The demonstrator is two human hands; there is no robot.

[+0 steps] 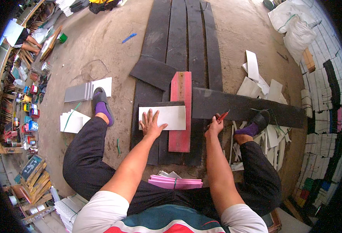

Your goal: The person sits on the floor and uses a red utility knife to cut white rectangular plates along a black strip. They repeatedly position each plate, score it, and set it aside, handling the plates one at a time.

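Note:
My left hand (153, 125) lies with fingers spread on a white rectangular sheet (173, 113). Under that sheet's right end runs a red board (181, 91) with a worn dark line down its upper part. A black piece shows along the sheet's far edge. To the right of the board, my right hand (215, 126) is closed around a slim red cutter knife (223, 115), its pointed tip aimed away to the right. A long black strip (252, 106) passes just beyond that hand, and a shorter black piece (155, 72) lies askew beyond the left hand.
Long black strips (177, 35) stretch away on the floor. White offcuts (270, 136) pile around my right foot (256, 124); grey and white sheets (79, 92) lie by my left. Pink sheets (174, 181) sit close to me. White stacks (320, 124) line the right; another person (21, 39) sits far left.

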